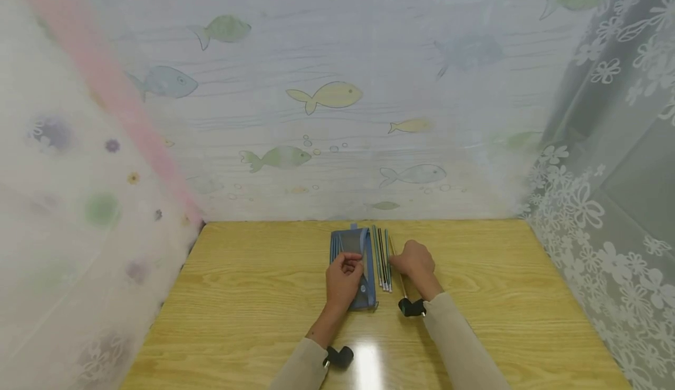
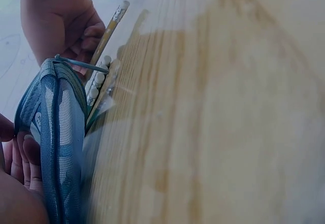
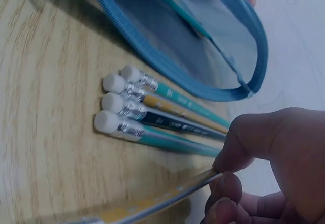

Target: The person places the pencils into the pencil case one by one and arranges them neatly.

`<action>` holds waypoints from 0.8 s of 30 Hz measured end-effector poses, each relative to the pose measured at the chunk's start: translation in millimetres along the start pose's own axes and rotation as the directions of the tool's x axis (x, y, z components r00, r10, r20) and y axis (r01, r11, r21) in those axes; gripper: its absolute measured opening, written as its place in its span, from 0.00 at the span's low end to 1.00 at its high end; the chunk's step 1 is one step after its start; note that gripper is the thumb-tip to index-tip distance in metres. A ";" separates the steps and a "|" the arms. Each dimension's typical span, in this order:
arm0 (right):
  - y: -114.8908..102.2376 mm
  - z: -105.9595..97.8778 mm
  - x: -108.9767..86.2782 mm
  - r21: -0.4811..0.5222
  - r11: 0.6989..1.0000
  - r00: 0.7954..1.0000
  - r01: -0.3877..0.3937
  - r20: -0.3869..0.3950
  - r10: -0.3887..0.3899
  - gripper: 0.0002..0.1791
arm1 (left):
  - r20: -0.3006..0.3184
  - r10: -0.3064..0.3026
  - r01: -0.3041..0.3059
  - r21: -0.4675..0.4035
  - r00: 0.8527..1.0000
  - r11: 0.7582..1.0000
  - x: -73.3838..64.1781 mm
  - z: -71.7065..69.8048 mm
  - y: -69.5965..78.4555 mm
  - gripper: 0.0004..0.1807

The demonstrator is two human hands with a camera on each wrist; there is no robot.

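Observation:
A blue mesh pencil pouch [image 1: 371,276] lies on the table with its zipped mouth gaping. My left hand [image 1: 344,281] pinches the rim of this pouch, and its fingertip shows at the far edge in the right wrist view. Inside the pouch is a teal stick-like item [image 3: 185,16]. Between thumb and fingers, my right hand [image 1: 415,261] pinches a yellow pencil [image 3: 152,206], eraser end toward me. Several pencils [image 3: 172,120], green, yellow and dark with white erasers, lie side by side between the pouch and the right hand.
The wood-patterned table [image 1: 253,296] ends at a back curtain [image 1: 337,44] printed with fish. A flower-patterned sheet [image 1: 68,202] hangs on the left and a white lace-like one [image 1: 590,214] on the right. Black wrist cameras sit under both wrists.

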State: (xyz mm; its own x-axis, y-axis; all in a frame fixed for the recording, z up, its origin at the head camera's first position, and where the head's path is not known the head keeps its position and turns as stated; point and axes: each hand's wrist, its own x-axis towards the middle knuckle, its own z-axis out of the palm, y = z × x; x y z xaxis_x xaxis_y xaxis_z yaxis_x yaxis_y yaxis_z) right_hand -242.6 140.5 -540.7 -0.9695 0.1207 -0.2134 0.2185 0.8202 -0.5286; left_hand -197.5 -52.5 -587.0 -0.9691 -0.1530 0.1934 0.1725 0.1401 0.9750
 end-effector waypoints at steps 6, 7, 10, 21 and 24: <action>-6.1 -0.4 0.1 -0.001 1.000 1.000 0.011 0.017 -0.011 0.21 | -0.001 0.012 -0.012 -0.012 1.000 1.000 -0.8 -0.1 -0.3 0.06; -8.0 -0.3 0.0 -0.001 1.000 1.000 0.013 0.022 -0.013 0.21 | -0.004 0.012 -0.012 -0.014 1.000 1.000 -0.9 -0.1 -0.3 0.06; -13.3 0.5 -0.4 -0.012 1.000 0.999 0.028 0.037 -0.027 0.22 | -0.020 0.015 -0.016 -0.019 1.000 1.000 -1.6 1.1 -0.2 0.06; -24.4 6.4 -0.5 0.017 0.998 0.994 0.063 0.084 -0.064 0.23 | -0.006 0.025 -0.026 -0.026 1.000 0.999 -1.8 1.2 -4.4 0.07; -26.6 8.3 -0.7 0.020 0.997 0.993 0.070 0.092 -0.072 0.24 | -0.004 0.029 -0.029 -0.032 1.000 0.999 -2.2 0.9 -5.1 0.07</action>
State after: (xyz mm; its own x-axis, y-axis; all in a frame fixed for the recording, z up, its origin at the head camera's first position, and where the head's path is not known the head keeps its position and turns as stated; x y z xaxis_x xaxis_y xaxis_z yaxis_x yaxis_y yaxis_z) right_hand -246.8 114.0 -533.3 -0.9684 0.0097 -0.2491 0.1520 0.8152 -0.5589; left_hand -196.4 -51.9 -592.4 -0.9629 -0.1530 0.2221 0.2063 0.1129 0.9720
